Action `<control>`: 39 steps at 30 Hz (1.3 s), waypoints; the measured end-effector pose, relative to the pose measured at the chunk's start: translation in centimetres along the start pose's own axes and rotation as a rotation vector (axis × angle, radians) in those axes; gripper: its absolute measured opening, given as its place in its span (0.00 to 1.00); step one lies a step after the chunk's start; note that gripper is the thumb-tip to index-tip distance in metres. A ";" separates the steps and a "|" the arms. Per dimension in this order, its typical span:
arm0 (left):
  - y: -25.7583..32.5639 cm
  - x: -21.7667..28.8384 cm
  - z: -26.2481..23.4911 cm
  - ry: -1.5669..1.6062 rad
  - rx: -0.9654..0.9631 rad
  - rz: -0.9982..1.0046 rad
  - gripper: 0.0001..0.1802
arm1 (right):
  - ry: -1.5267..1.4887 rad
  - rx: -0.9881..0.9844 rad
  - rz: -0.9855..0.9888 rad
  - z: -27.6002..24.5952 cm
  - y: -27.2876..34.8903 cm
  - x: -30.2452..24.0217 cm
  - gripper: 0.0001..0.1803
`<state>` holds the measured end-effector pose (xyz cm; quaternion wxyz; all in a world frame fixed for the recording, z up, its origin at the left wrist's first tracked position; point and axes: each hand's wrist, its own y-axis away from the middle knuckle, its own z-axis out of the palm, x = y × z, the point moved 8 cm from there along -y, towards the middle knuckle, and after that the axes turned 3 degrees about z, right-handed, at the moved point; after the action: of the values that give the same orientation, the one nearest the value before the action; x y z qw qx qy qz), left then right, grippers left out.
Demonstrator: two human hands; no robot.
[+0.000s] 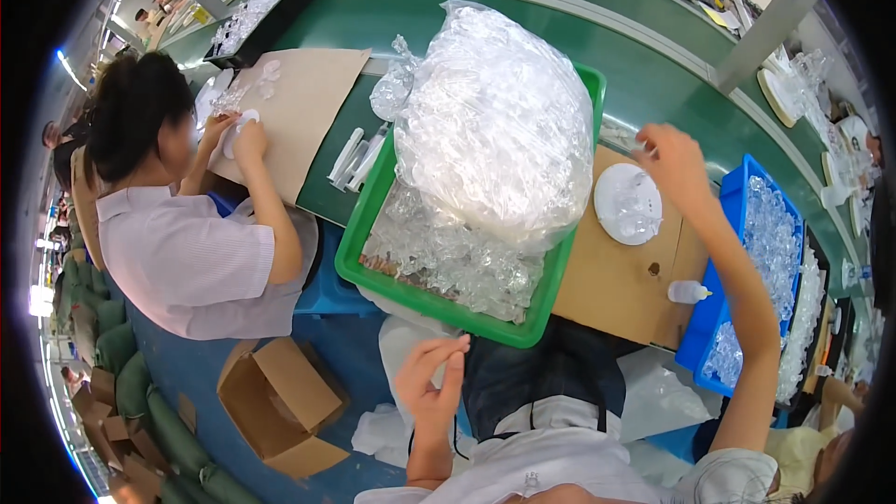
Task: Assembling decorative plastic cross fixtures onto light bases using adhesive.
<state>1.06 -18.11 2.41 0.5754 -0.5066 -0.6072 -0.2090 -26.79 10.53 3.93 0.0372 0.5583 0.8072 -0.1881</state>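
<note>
My left hand [431,381] is raised just in front of the near edge of a green tray [439,315]. Its thumb and fingertips come together, and anything between them is too small to make out. My right hand [674,166] reaches over the upper edge of a white round disc [611,189], fingers curled together; what they pinch, if anything, cannot be seen. Clear plastic pieces [638,215] lie on the disc. In the green tray are loose clear plastic pieces [467,261], with a big bulging clear plastic bag [499,121] on top.
A brown cardboard sheet [597,271] lies under the disc, with a small white bottle [688,292] on it. Blue bin [737,224] at right holds clear pieces. On the left a co-worker [191,233] handles a white disc. An open carton [280,401] stands on the floor.
</note>
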 end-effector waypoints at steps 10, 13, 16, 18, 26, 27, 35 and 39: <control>-4.2 0.0 0.8 -0.074 0.030 0.041 0.06 | 0.069 -0.039 -0.294 -0.1 -1.9 3.0 0.07; -5.4 -0.5 1.4 -0.169 0.052 0.001 0.06 | 0.104 -0.035 -0.216 -0.9 -7.5 7.8 0.07; -7.1 -2.0 2.3 -0.256 0.057 0.072 0.10 | 0.104 -0.031 -0.194 -0.7 -12.8 13.9 0.08; -8.2 -2.6 2.6 -0.411 0.000 0.095 0.19 | 0.195 -0.044 -0.093 -0.3 -14.8 15.7 0.16; -11.8 -3.4 5.3 -0.678 -0.168 0.312 0.52 | -0.435 0.182 -0.292 -5.3 -4.4 -7.7 0.30; -12.0 -3.3 5.6 -0.691 -0.168 0.355 0.56 | -0.457 0.143 -0.353 -4.7 -1.9 -10.7 0.35; -13.3 -4.1 5.7 -0.646 -0.242 0.522 0.61 | 0.032 0.043 -0.428 3.8 7.8 -19.1 0.55; -14.0 -4.1 6.1 -0.640 -0.368 0.363 0.62 | 0.237 0.308 -0.377 4.3 6.8 -19.2 0.57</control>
<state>-14.58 -20.18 1.78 0.2845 -0.7394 -0.6089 -0.0411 -14.06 -5.93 3.41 -0.1789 0.4152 0.8575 -0.2457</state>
